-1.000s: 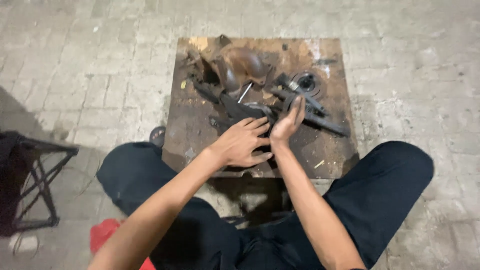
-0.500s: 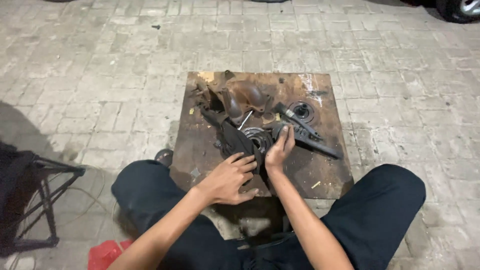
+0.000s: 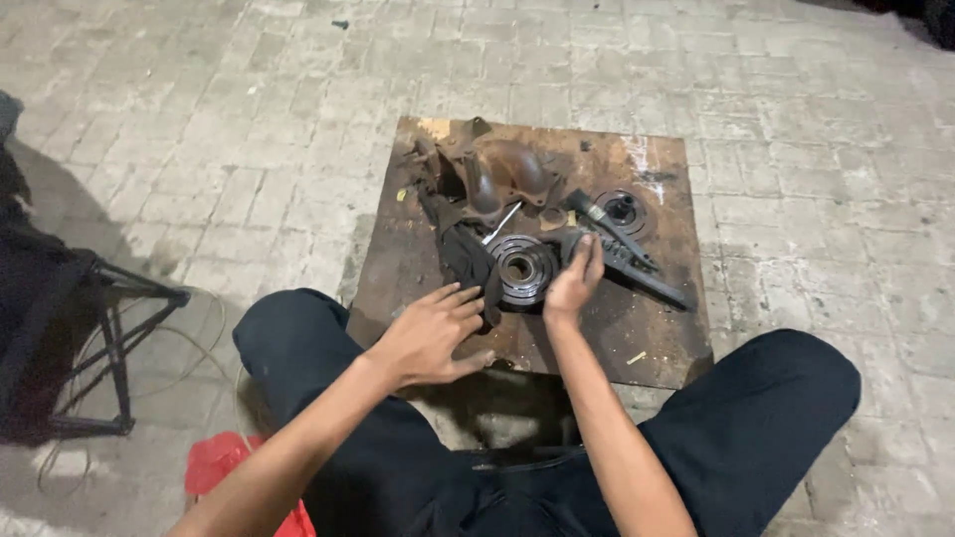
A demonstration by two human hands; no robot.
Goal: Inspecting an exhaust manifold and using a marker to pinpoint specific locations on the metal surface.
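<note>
Pulley disc [image 3: 519, 268] sits mid-board on the rusty plate [image 3: 657, 338], beside the dark rag [image 3: 466, 261]. My right hand [image 3: 574, 283] now rests on its right edge, fingers curled, not clamped. Left hand [image 3: 430, 335] has pulled back, open, holding nothing.

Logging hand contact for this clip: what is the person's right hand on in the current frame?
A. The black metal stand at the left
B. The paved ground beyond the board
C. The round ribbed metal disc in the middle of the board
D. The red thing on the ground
C: the right hand rests its fingers on the right edge of the round metal disc on the rusty board, while the left hand hovers open nearby.
</note>
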